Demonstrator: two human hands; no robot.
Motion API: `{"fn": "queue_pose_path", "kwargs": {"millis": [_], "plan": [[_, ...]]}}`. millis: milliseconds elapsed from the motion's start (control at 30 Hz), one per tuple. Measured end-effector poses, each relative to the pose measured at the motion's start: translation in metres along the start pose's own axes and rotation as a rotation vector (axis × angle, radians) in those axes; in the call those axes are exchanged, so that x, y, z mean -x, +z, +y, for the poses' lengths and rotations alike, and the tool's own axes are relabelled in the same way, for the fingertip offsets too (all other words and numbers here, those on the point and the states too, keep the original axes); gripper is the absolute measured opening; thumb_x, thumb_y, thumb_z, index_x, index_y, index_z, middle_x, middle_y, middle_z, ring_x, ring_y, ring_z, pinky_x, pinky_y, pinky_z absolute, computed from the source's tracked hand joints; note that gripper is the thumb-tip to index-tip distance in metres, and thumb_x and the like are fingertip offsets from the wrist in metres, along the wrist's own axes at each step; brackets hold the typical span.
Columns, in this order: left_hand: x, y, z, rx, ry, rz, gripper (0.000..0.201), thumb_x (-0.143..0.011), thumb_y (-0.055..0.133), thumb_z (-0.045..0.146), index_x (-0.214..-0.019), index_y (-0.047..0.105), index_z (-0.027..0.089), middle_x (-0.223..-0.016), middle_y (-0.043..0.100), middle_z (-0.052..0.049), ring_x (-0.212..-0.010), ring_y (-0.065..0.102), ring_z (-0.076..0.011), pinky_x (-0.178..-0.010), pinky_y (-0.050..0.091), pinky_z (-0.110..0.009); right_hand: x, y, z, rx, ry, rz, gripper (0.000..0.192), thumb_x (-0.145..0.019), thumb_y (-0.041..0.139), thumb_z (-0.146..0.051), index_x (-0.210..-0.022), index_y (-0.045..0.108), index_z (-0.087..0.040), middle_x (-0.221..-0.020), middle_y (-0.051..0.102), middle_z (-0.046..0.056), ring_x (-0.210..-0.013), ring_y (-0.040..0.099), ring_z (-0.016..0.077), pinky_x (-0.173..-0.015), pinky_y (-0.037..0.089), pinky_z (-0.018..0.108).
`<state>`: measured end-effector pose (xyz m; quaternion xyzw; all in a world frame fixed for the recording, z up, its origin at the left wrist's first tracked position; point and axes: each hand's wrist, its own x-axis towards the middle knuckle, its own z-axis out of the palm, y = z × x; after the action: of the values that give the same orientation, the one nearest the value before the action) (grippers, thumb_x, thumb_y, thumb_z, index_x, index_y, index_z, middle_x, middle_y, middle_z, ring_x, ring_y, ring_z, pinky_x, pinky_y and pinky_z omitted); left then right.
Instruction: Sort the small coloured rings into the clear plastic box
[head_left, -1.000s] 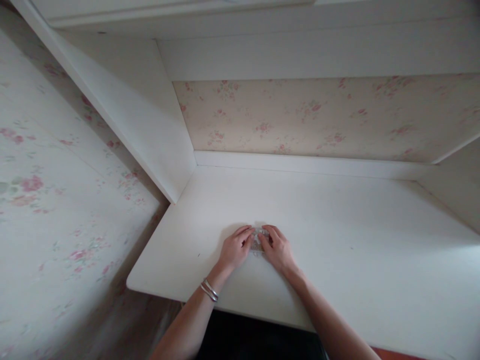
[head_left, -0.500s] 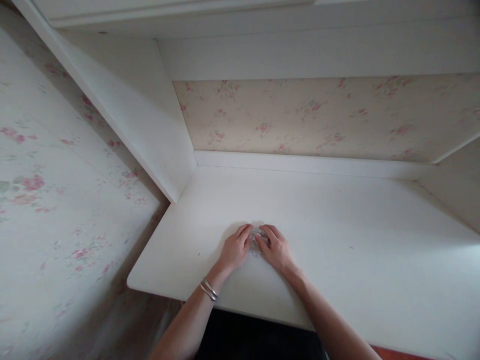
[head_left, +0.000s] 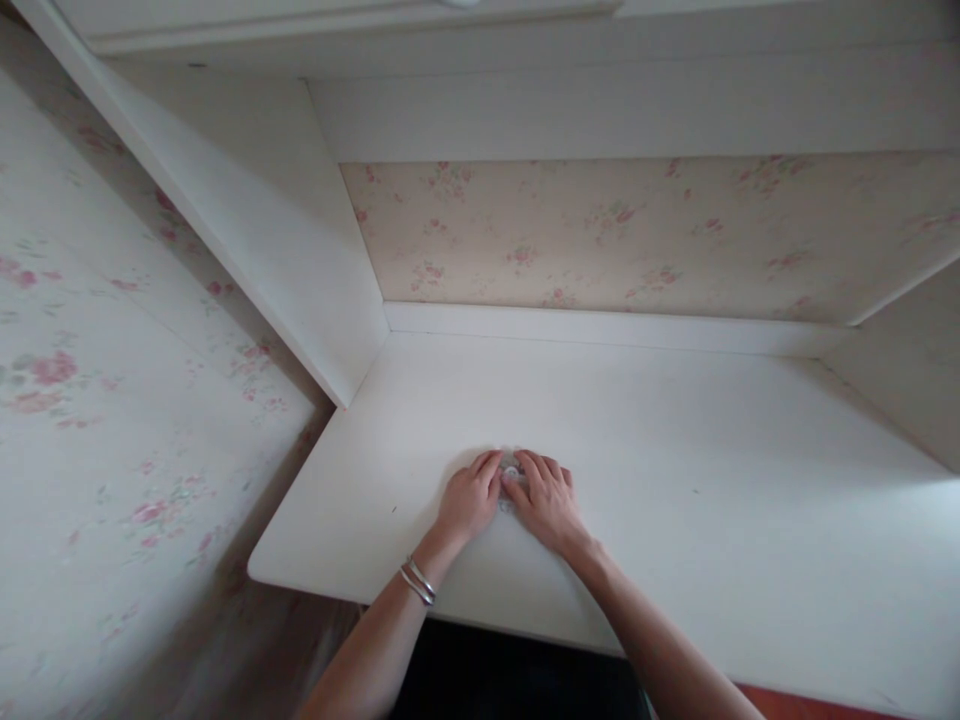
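Note:
Between my hands, on the white desk top, lies a small clear, glassy-looking thing [head_left: 511,470]; its kind is hard to make out because my fingers cover much of it. From the left side, my left hand [head_left: 470,495] closes against it with bent fingers, two silver bangles on that wrist. My right hand [head_left: 546,500] grips the opposite side, its thumb lying across the near part and its fingers curled over the far edge. Both hands rest low, at the surface of the desk.
The white desk [head_left: 637,430] has a rounded left front corner and a low back ledge [head_left: 600,327]. A white side panel [head_left: 300,250] rises at left, and a cabinet [head_left: 525,100] overhangs the back. Floral wallpaper [head_left: 615,235] covers the wall. Two tiny dark specks mark the desk.
My right thumb has shifted slightly left across the clear thing, and the right fingers have moved a little over it. The left hand stays nearly still. The whole view has drifted slightly.

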<state>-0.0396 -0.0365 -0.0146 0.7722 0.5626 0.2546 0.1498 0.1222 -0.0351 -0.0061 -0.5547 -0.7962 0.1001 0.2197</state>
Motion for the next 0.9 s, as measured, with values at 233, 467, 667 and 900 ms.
{"fn": "queue_pose_path", "kwargs": {"millis": [233,467,667,900], "plan": [[0.000,-0.002,-0.002,0.109,-0.044,0.045,0.039,-0.095,0.032,0.030,-0.131,0.045,0.024,-0.128,0.056,-0.004,-0.115,0.054,-0.0155,-0.099,0.044,-0.031,0.006,-0.005,0.022,-0.139,-0.102,-0.118,0.066,-0.073,0.064,-0.052,-0.131,0.045,-0.028,-0.133,0.046,0.009,-0.121,0.043,0.0266,-0.098,0.038,0.044],[0.001,-0.004,0.001,0.117,-0.102,0.047,0.034,-0.095,0.034,0.032,-0.121,0.053,0.023,-0.114,0.063,-0.004,-0.097,0.061,-0.0154,-0.087,0.049,-0.029,0.014,-0.034,0.082,-0.255,0.002,0.012,0.058,-0.073,0.065,-0.049,-0.126,0.051,-0.031,-0.129,0.049,0.006,-0.109,0.055,0.0240,-0.091,0.048,0.039],[0.000,-0.006,0.003,0.098,-0.086,0.024,0.030,-0.095,0.034,0.032,-0.112,0.057,0.021,-0.104,0.065,-0.003,-0.086,0.062,-0.0138,-0.081,0.049,-0.026,0.016,-0.097,0.215,-0.312,0.565,0.257,0.070,-0.063,0.068,-0.058,-0.122,0.055,-0.023,-0.123,0.051,0.014,-0.084,0.062,0.0197,-0.068,0.052,0.031],[0.001,-0.012,0.008,0.077,-0.069,0.011,0.031,-0.095,0.032,0.031,-0.099,0.061,0.021,-0.094,0.066,-0.003,-0.083,0.061,-0.0135,-0.077,0.047,-0.025,0.028,-0.148,0.285,0.001,0.755,0.310,0.064,-0.061,0.067,-0.058,-0.106,0.068,-0.012,-0.102,0.059,0.025,-0.069,0.058,0.0189,-0.060,0.037,0.037]]}}
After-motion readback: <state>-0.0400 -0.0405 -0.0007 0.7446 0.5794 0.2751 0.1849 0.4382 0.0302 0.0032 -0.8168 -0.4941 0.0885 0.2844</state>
